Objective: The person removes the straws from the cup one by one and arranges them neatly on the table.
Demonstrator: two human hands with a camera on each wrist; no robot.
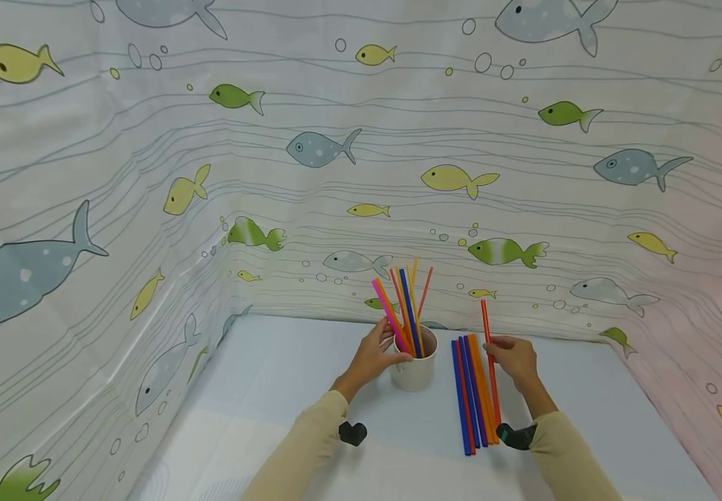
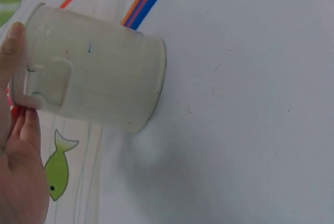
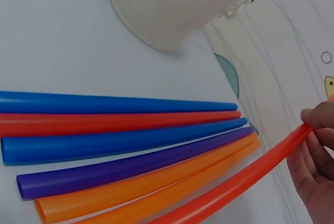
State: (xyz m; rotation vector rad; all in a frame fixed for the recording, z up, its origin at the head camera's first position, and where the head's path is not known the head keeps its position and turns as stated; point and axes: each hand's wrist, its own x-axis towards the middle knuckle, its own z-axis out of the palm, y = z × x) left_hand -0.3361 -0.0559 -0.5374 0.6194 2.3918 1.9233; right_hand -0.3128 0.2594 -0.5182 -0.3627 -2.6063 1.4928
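The cup (image 1: 414,370), standing on the worktop (image 1: 286,362) and crowded with straws (image 1: 406,306), is steadied by the left hand (image 1: 375,358), its fingers curled round the rim. Beside it a row of straws (image 1: 474,393) lies flat. A red straw (image 1: 489,348) is pinched upright in the right hand (image 1: 514,358). The light cup could be tipped if that straw is jabbed against the others, and those in the row could be rolled away by a stray wrist.

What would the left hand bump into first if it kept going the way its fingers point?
Probably the white cup: the left hand already touches its side, fingers by the rim. Beyond stand the straws.
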